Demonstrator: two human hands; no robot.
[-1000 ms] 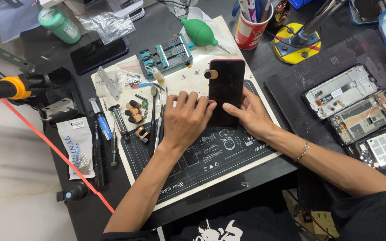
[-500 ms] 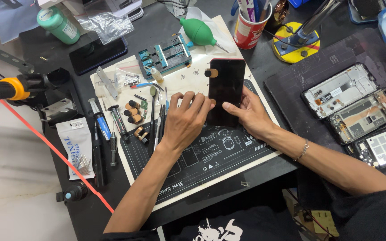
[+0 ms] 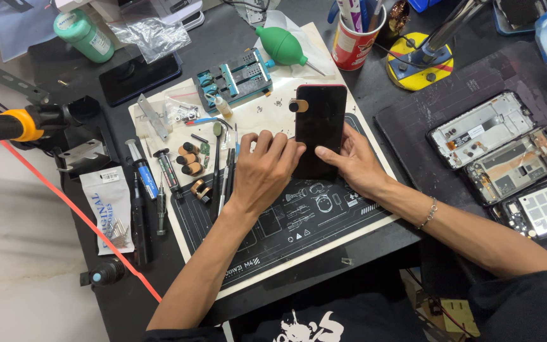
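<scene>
On a cluttered repair bench, two bare hands work a dark phone [image 3: 320, 130] lying flat on a printed work mat [image 3: 299, 234].

Left hand [image 3: 266, 174] rests fingers together, tips pressed against the phone's lower left edge — right hand [image 3: 352, 166] braces the lower right side, thumb on the glass, fingers spread behind. Tweezers [image 3: 228, 168] lie just left; opened phone frames [image 3: 498, 149] sit well apart — a green air blower [image 3: 281, 45] above.

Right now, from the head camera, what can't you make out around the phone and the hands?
- Phone: its lower end, hidden under the left hand and right hand.
- Left fingertips: whether they hold a tool, curled out of sight against the phone's edge.
- Screws on the mat: too small to count.
- Cup: its contents, cut off by the top edge.
</scene>
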